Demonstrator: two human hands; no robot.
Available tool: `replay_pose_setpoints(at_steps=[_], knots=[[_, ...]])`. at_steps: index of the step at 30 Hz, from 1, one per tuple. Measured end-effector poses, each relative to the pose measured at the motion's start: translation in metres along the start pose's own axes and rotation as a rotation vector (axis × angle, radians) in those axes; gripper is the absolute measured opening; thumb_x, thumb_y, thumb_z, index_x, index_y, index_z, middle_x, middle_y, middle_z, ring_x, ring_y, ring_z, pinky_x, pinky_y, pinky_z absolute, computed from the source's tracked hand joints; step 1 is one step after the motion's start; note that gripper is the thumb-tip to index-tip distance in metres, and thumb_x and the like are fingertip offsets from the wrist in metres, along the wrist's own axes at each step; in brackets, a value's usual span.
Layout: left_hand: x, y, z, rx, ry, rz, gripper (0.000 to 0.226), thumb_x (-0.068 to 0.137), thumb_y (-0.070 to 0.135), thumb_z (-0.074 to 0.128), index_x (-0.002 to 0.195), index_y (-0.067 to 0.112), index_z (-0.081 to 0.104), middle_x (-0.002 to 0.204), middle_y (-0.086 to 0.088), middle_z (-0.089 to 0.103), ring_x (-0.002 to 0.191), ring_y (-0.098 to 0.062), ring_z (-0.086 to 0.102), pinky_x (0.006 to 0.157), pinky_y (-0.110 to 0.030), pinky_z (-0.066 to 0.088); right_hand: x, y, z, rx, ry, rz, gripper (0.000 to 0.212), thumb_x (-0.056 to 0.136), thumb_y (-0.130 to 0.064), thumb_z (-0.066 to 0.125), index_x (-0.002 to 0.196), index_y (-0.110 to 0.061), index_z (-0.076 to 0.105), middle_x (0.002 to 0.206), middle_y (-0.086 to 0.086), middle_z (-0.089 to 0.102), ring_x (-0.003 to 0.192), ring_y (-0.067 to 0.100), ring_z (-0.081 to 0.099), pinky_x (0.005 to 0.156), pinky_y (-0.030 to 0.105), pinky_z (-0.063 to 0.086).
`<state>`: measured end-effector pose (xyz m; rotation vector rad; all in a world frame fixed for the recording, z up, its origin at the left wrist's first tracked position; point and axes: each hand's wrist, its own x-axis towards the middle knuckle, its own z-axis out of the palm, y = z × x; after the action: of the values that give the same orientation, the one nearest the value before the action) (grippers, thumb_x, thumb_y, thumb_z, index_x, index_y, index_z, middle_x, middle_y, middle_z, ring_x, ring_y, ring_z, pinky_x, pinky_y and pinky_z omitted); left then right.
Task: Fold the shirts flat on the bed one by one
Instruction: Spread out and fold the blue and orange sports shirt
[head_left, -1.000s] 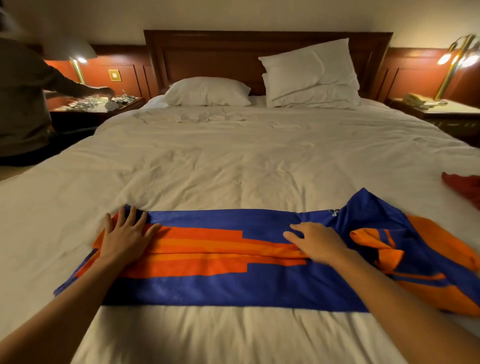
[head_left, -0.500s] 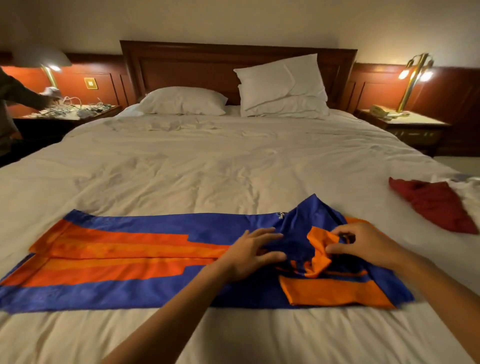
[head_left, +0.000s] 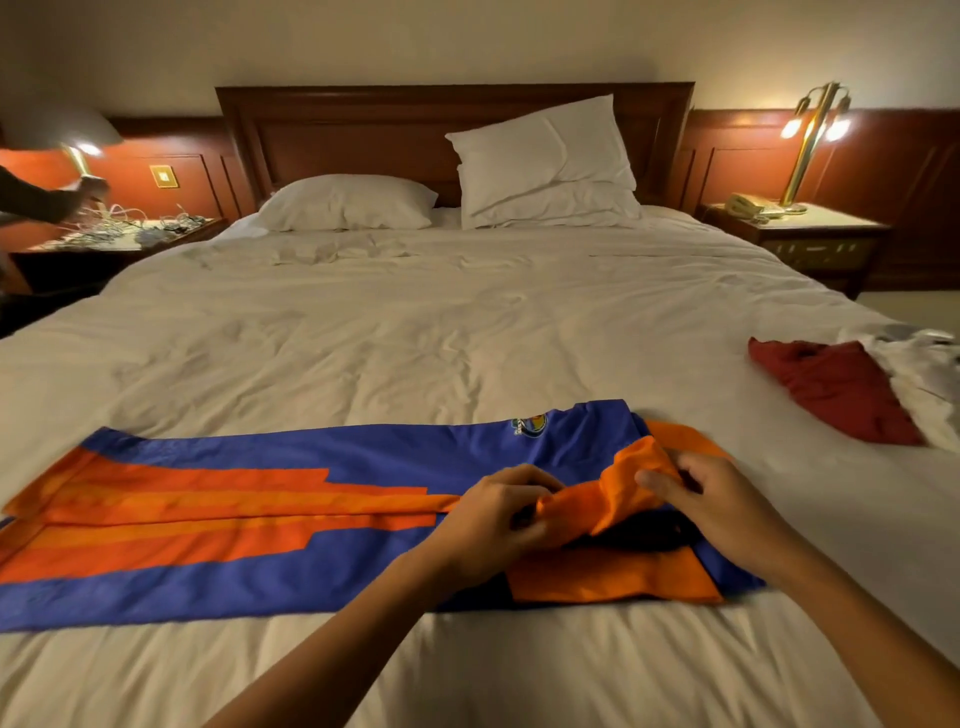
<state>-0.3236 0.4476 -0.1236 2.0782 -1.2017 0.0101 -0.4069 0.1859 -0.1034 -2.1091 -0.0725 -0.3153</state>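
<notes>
— Where's the blue-and-orange shirt (head_left: 249, 525)?
— Flat in a long band across the near end of the bed (head_left: 467, 338); I see my left hand (head_left: 493, 519) and right hand (head_left: 727, 509) both pinching its bunched orange sleeve (head_left: 623, 483), fingers curled, holding it raised above the cloth; a red garment (head_left: 841, 395) lies well apart, rightward.

At your twelve o'clock stands a dark panelled wooden headboard (head_left: 363, 130) against a plain cream wall (head_left: 467, 41). At two o'clock you see a lit brass twin-headed lamp (head_left: 810, 140) on a pale-topped wooden nightstand (head_left: 821, 234), with reddish wood wall panelling (head_left: 893, 171) behind. At ten o'clock a shaded brass lamp (head_left: 67, 130) glows over a dark wooden bedside table (head_left: 104, 249).
</notes>
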Motion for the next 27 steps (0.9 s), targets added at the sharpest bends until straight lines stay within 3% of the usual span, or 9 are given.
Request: replay_pose_setpoints(at_steps=[2,5,7,9,12,17,22,25,27], knots=[[0.009,-0.006,-0.009,-0.122,0.067,-0.112,0.017,0.096,0.012,0.057,0.079,0.015,0.063,0.094,0.011,0.062,0.076,0.002,0.055,0.069,-0.02,0.042,0.012,0.001,0.003,0.019,0.075,0.021,0.061,0.082,-0.06,0.06,0.094,0.0,0.066,0.09,0.025,0.066,0.085,0.041,0.062,0.076,0.048,0.051],[0.045,-0.015,-0.029,-0.419,0.166,-0.364,0.029,0.101,0.016,0.056,0.073,0.017,0.063,0.064,0.015,0.052,0.053,0.003,0.045,0.057,-0.02,0.038,0.057,-0.003,0.004,0.095,0.264,0.072,0.04,0.09,-0.054,0.058,0.087,-0.015,0.067,0.082,0.002,0.072,0.075,0.02,0.066,0.072,0.032,0.051],[0.072,-0.026,-0.042,-0.641,0.254,-0.6,0.018,0.102,0.025,0.056,0.091,0.017,0.068,0.075,0.002,0.062,0.056,-0.003,0.054,0.055,-0.019,0.044,0.093,-0.001,0.004,0.125,0.348,0.141,0.027,0.096,-0.045,0.058,0.09,-0.02,0.065,0.091,-0.002,0.071,0.08,0.014,0.063,0.068,0.026,0.047],[0.081,-0.037,-0.042,-0.747,0.253,-0.761,0.025,0.101,0.031,0.056,0.111,0.011,0.068,0.094,-0.006,0.066,0.07,-0.013,0.057,0.061,-0.021,0.043,0.113,0.017,0.013,0.116,0.311,0.282,0.025,0.096,-0.036,0.062,0.113,-0.017,0.064,0.11,0.003,0.067,0.092,0.016,0.061,0.071,0.025,0.043],[0.068,-0.049,-0.024,-0.673,0.16,-0.693,0.012,0.093,0.016,0.068,0.1,0.006,0.068,0.091,-0.002,0.072,0.078,-0.009,0.064,0.07,-0.02,0.048,0.102,0.046,0.036,0.014,0.167,0.41,0.049,0.093,-0.021,0.069,0.138,-0.011,0.051,0.131,0.006,0.056,0.116,0.025,0.056,0.086,0.03,0.045],[0.054,-0.07,-0.01,-0.763,0.285,-0.787,0.059,0.091,0.007,0.07,0.141,0.02,0.043,0.124,-0.015,0.065,0.112,-0.027,0.065,0.101,-0.042,0.051,0.078,0.057,0.04,-0.046,0.257,0.252,0.038,0.093,-0.013,0.067,0.13,-0.018,0.059,0.13,0.002,0.059,0.114,0.022,0.059,0.089,0.04,0.051],[0.047,-0.081,-0.014,-1.007,0.154,-0.667,0.062,0.086,0.013,0.077,0.136,0.031,0.045,0.115,-0.011,0.073,0.104,-0.025,0.071,0.093,-0.04,0.057,0.058,0.051,0.028,-0.05,0.154,0.247,0.035,0.091,-0.03,0.07,0.123,-0.037,0.059,0.114,-0.006,0.067,0.101,0.017,0.066,0.079,0.035,0.053],[0.051,-0.083,-0.012,-0.733,0.033,-0.641,0.069,0.079,0.027,0.084,0.135,0.029,0.045,0.114,0.003,0.071,0.102,-0.01,0.07,0.084,-0.021,0.057,0.075,0.04,0.031,-0.224,0.082,0.269,0.045,0.089,-0.044,0.068,0.132,-0.042,0.053,0.085,-0.006,0.065,0.077,0.015,0.063,0.062,0.031,0.047],[0.053,-0.085,-0.006,-0.557,0.082,-0.637,0.071,0.077,0.034,0.085,0.135,0.03,0.044,0.113,0.01,0.067,0.099,-0.004,0.067,0.076,-0.013,0.053,0.082,0.033,0.04,-0.364,0.097,0.222,0.044,0.09,-0.043,0.068,0.132,-0.036,0.056,0.086,-0.004,0.065,0.079,0.016,0.061,0.067,0.033,0.048]])
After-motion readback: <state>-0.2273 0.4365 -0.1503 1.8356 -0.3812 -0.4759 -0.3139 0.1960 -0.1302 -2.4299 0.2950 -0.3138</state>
